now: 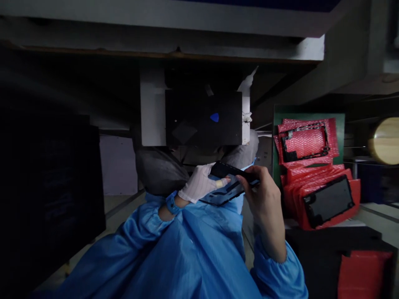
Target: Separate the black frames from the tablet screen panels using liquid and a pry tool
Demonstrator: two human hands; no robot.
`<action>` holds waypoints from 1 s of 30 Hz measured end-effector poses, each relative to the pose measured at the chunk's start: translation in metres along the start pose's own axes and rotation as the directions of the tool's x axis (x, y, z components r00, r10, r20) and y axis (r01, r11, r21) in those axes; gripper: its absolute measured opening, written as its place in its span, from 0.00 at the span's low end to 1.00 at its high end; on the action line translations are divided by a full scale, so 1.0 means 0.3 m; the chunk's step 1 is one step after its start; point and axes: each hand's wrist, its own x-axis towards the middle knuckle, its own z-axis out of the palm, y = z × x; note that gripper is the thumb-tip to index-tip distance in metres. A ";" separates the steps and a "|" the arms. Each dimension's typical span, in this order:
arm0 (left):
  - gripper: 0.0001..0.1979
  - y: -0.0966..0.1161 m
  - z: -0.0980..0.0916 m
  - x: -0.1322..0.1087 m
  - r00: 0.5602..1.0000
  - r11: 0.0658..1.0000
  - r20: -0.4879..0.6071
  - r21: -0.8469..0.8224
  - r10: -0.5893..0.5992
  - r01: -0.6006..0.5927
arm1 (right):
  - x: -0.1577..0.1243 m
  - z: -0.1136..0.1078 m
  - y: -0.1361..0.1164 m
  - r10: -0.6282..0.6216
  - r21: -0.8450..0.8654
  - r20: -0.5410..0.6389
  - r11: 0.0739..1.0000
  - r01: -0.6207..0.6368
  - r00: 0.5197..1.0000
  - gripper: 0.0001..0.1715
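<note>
My left hand [199, 183], in a white glove with a yellowish wrap on one digit, is closed on one side of a black phone frame [229, 169]. The bare fingers of my right hand [264, 193] pinch the frame's other end. It is held tilted over my lap, and blue cloth shows through its opening. The fingers partly cover it, so its details are hard to make out. Beyond my hands lies a black mat [204, 104] with a blue triangular pick [214, 117] on it.
To the right, a green board [339, 118] bears several red bubble-wrap pouches [293, 187]. An open phone frame [289, 155] and a dark phone panel [328, 201] rest on them. A bench edge [174, 52] runs overhead. A dark box [52, 178] stands left; a round stool [386, 141] is far right.
</note>
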 end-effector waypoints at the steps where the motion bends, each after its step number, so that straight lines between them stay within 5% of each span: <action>1: 0.16 -0.001 0.007 -0.002 1.000 1.000 -0.011 0.013 0.012 -0.012 | 0.000 -0.008 -0.002 -0.001 -0.004 0.012 1.000 0.001 1.000 0.22; 9: 0.15 0.006 0.021 -0.084 0.982 0.983 -0.113 0.121 0.150 -0.136 | -0.032 -0.052 -0.097 -0.209 -0.120 -0.065 0.972 0.200 0.976 0.08; 15: 0.06 0.053 0.026 -0.159 0.954 0.953 -0.090 0.133 0.286 -0.273 | -0.085 -0.098 -0.162 -0.235 -0.156 -0.070 0.963 0.222 0.970 0.05; 25: 0.04 0.090 0.032 -0.267 0.807 0.795 -0.079 0.253 0.585 -0.551 | -0.229 -0.126 -0.209 -0.281 -0.208 -0.110 0.944 0.255 0.953 0.02; 30: 0.10 0.097 0.045 -0.288 0.794 0.772 -0.067 0.299 0.604 -0.561 | -0.294 -0.132 -0.206 -0.257 -0.227 -0.137 0.948 0.222 0.957 0.02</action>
